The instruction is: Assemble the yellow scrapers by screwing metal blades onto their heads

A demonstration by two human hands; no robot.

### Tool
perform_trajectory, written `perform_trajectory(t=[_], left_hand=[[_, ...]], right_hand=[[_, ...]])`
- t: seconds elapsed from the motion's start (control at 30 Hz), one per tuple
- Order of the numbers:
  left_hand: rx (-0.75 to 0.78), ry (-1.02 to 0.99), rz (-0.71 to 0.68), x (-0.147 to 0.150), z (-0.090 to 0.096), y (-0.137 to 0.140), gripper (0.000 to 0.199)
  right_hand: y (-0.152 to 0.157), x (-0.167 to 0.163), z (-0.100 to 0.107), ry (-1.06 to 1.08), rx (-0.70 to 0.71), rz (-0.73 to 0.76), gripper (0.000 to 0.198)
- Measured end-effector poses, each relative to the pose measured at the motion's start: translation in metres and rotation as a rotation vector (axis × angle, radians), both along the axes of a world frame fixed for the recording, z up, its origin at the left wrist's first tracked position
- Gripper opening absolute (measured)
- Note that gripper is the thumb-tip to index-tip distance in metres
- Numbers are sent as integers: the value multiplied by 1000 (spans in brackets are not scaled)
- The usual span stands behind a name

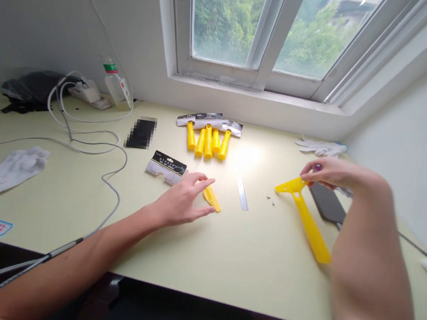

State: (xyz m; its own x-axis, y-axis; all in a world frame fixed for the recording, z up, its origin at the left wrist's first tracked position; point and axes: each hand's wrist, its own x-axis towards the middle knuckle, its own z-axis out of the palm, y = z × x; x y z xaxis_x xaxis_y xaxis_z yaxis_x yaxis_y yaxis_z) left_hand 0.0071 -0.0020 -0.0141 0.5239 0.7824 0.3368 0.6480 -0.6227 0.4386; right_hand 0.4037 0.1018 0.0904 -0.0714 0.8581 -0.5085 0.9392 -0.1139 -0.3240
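Observation:
My left hand (184, 201) is over the middle of the table, thumb and fingers spread apart around a small yellow plastic piece (212, 199) lying flat; I cannot tell if they touch it. A thin metal blade (242, 194) lies to its right. On the right, my right hand (328, 173) has its fingers pinched at the far corner of a yellow scraper (310, 224), whose long handle points toward the table's front. Something small and purple (318, 167) shows among these fingers, its kind unclear. Small screws (270, 200) lie left of the scraper head.
A cardboard header card (167, 167) lies beyond my left hand. Several yellow handles (208, 142) with packaging stand further back. A dark phone-like slab (327, 203) lies under the right wrist. Gloves (4, 175), cables (111, 209) and a bottle (118, 87) occupy the left side.

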Motion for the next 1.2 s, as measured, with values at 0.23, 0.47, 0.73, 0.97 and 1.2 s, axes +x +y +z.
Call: perform_trajectory(t=[0.23,0.47,0.73,0.97,1.2], left_hand=[[22,87,73,12,-15,3,85],[-86,12,90,20,-13,4,90],[14,61,-56,-18,28,10,84],[-42,298,-79,-34,32,9,81],[-132,399,-69,-31,22,8,90]], right_hand=[[0,-1,-7,32,211,-274,22],[-4,-19,8,-70,343,-263,38],[-39,-143,-2,37,311,565,26],[-56,-199,-46,150,330,795,38],[-51,-203,-66,156,363,808,34]])
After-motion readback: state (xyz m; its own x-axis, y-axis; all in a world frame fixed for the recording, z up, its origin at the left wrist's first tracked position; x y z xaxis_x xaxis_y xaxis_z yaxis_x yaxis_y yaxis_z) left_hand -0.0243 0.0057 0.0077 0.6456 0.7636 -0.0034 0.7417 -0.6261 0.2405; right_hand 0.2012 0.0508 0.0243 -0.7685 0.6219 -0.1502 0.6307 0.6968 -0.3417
